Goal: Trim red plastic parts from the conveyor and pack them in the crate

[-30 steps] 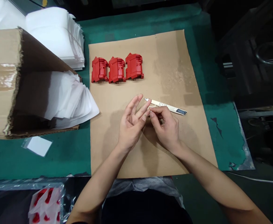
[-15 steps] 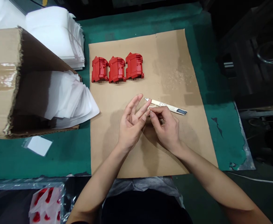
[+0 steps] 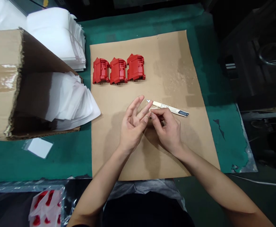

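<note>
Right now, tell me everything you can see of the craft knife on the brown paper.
The craft knife is slim, with a cream, plastic-looking body bearing small dark print and a dark end piece. A pointed metal blade tip is exposed. It lies diagonally on the brown kraft paper, tip toward the upper left. The right hand is just below it; whether they touch cannot be told.

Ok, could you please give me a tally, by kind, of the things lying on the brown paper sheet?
Red moulded parts: 3
Craft knife: 1
Total: 4
</note>
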`<state>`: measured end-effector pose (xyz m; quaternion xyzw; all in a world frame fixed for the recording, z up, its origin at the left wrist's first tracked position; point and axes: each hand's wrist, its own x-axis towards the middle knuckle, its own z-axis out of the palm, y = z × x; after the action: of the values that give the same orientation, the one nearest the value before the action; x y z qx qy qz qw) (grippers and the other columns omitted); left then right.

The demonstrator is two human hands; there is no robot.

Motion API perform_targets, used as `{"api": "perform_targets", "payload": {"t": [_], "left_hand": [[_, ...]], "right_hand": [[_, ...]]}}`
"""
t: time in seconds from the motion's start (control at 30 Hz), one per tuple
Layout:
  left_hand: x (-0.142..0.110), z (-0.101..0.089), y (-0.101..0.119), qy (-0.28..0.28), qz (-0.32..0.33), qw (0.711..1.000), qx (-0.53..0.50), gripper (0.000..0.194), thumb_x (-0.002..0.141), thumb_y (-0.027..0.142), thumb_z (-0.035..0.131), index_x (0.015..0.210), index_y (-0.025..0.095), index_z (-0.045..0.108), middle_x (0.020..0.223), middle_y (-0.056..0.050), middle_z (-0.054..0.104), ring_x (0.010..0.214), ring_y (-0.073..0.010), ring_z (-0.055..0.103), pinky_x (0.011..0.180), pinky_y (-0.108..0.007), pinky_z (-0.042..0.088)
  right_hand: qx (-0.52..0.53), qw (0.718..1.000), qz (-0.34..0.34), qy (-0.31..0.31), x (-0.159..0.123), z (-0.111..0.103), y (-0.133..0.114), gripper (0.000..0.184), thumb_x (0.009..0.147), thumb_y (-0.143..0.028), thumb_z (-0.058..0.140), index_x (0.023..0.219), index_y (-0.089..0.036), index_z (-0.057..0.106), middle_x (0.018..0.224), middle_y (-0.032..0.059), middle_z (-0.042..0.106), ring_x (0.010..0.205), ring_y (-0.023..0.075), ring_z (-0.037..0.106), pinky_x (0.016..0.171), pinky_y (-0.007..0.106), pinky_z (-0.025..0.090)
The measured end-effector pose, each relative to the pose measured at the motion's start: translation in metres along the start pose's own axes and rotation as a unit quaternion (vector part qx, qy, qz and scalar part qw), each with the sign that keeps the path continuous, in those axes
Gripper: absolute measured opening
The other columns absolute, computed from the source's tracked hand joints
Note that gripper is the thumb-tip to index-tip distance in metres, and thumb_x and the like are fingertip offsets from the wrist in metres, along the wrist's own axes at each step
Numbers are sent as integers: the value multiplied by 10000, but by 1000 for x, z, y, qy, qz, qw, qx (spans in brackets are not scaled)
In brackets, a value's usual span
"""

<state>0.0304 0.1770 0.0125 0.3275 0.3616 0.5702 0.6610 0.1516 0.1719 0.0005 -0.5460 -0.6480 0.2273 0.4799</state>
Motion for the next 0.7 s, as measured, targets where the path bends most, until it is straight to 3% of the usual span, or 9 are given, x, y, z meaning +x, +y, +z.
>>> {"api": "perform_targets", "payload": {"t": [0.23, 0.37, 0.7], "left_hand": [[0, 1, 1, 4, 6, 1000, 0, 414, 788, 233, 770, 1171, 321, 641, 1523, -45, 437, 1331, -320, 507, 1135, -475, 411], [1, 1, 0, 12, 10, 1000, 2, 474, 758, 228, 797, 1191, 319, 626, 1508, -42, 462, 1297, -292, 549, 1095, -431, 465], [1, 1, -1, 10, 8, 1000, -7, 471, 762, 248, 794, 1194, 308, 618, 1522, -63, 437, 1338, -310, 503, 1128, -447, 419]], "right_hand": [[5, 1000, -3, 3, 0, 1, 0, 102, 968, -280, 501, 931, -238, 587, 782, -10, 656, 654, 125, 613, 611, 253, 507], [13, 1000, -15, 1, 0, 0, 0, 65, 955, -234, 518, 940, -233, 581, 794, -14, 659, 660, 118, 612, 619, 239, 503], [15, 1000, -19, 3, 0, 2, 2, 56, 954, -243, 523, 944, -235, 577, 800, -13, 663, 670, 120, 619, 628, 235, 504]]}}
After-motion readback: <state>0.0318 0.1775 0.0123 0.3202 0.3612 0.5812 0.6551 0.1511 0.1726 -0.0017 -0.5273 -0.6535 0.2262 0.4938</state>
